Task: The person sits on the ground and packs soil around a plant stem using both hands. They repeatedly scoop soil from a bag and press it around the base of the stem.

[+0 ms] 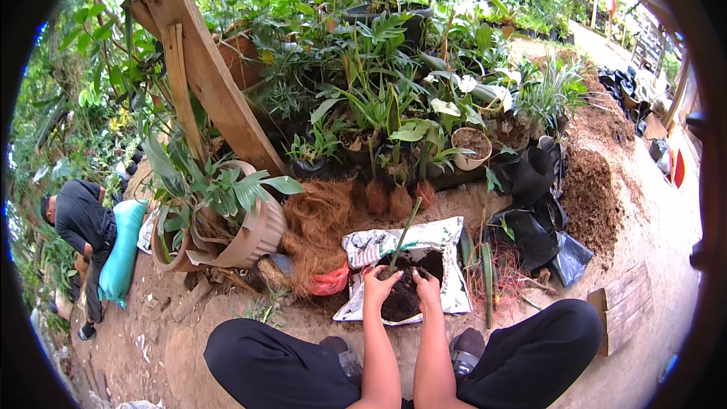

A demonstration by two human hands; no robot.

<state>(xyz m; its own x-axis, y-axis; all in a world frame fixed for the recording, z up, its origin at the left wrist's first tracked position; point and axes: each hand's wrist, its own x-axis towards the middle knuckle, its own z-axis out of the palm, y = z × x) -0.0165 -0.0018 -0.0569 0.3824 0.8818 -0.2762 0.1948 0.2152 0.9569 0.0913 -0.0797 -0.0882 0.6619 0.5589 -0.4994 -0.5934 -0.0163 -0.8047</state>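
Note:
Both my hands are low over an opened white plastic sack (458, 289) that bears printing and holds dark soil (400, 311). My left hand (379, 288) and my right hand (428, 289) cup a clump of dark soil (404, 283) from either side, thumbs on top. From the clump rises a slender green plant cutting (406, 232), tilted to the right; its lower end is hidden in the soil. Left of the sack are a heap of brown coconut fibre (318, 210) and a red plastic bag (330, 280). Long green cuttings (487, 278) and tangled pinkish-red string (511, 270) lie to its right.
Several fibre-wrapped root balls (400, 203) stand beyond the sack, before potted plants. Large tilted pots (258, 221) and a slanted wooden post (210, 62) are left. Black plastic bags (525, 236) and a wooden block (622, 309) are right. A person (85, 221) bends by a turquoise sack (125, 250).

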